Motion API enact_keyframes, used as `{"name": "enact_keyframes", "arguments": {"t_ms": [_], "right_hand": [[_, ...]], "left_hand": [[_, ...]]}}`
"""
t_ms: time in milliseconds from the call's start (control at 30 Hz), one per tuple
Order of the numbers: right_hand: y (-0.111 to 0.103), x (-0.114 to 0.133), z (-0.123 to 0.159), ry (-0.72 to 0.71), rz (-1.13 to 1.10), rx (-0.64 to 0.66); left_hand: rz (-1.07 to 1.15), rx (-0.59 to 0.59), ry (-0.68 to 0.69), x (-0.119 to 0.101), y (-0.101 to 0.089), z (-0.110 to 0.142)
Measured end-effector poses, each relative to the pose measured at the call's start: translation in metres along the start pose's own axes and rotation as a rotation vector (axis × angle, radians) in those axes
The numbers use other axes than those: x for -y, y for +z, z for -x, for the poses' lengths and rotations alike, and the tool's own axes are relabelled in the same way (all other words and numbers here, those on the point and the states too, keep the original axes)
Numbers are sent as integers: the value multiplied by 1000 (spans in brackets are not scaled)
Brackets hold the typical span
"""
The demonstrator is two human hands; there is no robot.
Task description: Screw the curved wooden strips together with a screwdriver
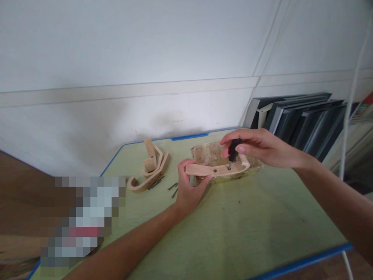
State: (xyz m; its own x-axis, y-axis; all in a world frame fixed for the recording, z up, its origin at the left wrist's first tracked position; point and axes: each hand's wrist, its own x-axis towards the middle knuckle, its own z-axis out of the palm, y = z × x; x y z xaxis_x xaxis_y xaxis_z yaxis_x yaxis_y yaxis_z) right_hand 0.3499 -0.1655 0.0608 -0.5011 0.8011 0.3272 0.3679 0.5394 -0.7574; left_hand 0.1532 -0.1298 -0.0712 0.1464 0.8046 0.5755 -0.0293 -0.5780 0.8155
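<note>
A curved wooden hook (204,170) lies across a rough, hole-marked wooden block (208,152). My left hand (188,186) grips its straight end, thumb along the near edge and fingers behind. One dark screw head shows in the middle of the hook. My right hand (253,146) is closed round the black handle of a screwdriver (234,151), held nearly upright. Its metal shaft reaches down to the hook near the curved end; the tip meets a spot there that is too small to make out. Several dark screws (174,189) lie left of my left hand.
More curved wooden hooks (151,177) are grouped on the left of the green, blue-edged table (233,225). A pixelated object (93,214) covers the table's left edge. Dark flat panels (300,116) lean against the wall at right, near a hanging white cable (349,105).
</note>
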Motion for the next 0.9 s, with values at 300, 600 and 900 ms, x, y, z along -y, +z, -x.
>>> {"name": "enact_keyframes", "arguments": {"t_ms": [300, 600, 900], "right_hand": [[-17, -10, -6, -55, -109, 93], [0, -4, 0, -31, -21, -183], [24, -4, 5, 0, 131, -539]], "left_hand": [[8, -1, 1, -1, 0, 1], [3, 2, -19, 2, -1, -1], [-8, -7, -15, 2, -1, -1]]}}
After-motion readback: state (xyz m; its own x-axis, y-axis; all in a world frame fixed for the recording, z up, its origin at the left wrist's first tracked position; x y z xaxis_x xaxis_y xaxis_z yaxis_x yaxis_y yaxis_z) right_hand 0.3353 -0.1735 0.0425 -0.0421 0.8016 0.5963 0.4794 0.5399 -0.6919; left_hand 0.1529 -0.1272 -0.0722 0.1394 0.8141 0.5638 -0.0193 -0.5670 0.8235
